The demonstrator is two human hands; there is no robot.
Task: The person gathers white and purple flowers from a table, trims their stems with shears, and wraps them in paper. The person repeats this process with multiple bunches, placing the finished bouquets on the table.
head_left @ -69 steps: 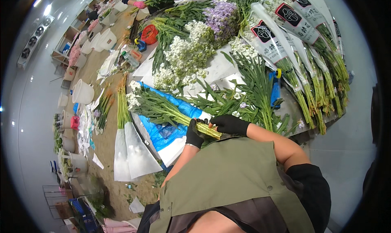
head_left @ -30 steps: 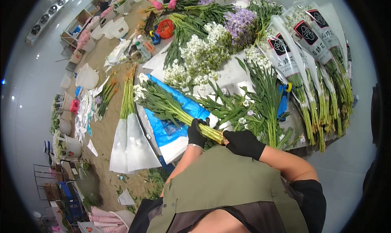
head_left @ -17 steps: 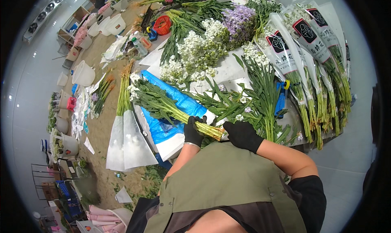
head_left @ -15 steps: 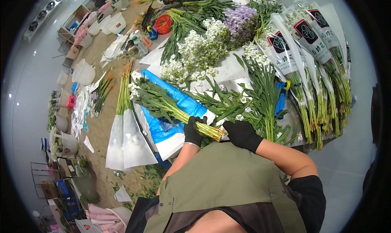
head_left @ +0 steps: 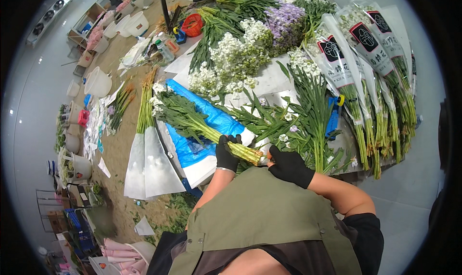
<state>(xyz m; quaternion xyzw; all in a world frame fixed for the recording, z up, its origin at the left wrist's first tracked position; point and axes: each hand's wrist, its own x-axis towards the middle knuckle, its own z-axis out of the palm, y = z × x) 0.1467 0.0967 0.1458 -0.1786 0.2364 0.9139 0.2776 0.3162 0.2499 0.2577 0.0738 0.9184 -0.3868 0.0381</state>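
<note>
My left hand (head_left: 226,153), in a black glove, is wrapped round the lower stems of a bunch of white flowers (head_left: 192,123). The bunch slants over a blue plastic sheet (head_left: 211,112), its blooms at the upper left and its cut ends toward me. Just right of those ends is my right hand (head_left: 291,166), also gloved in black, with bare fingertips showing. Its fingers are curled and pinched together near the stem ends; what they hold is too small to make out. Loose leafy stems (head_left: 262,121) lie beyond both hands.
Wrapped flower bunches (head_left: 358,77) overlap along the right edge of the table. White blooms (head_left: 236,58) and purple blooms (head_left: 284,25) are heaped at the back. Left of me lies a bunch in a pale sleeve (head_left: 149,164). A red basket (head_left: 192,25) stands farther off.
My right hand has drawn slightly right and toward me from the stem ends, its fingers curling more. My left hand keeps its hold. The pink gloves at the far edge have left view.
</note>
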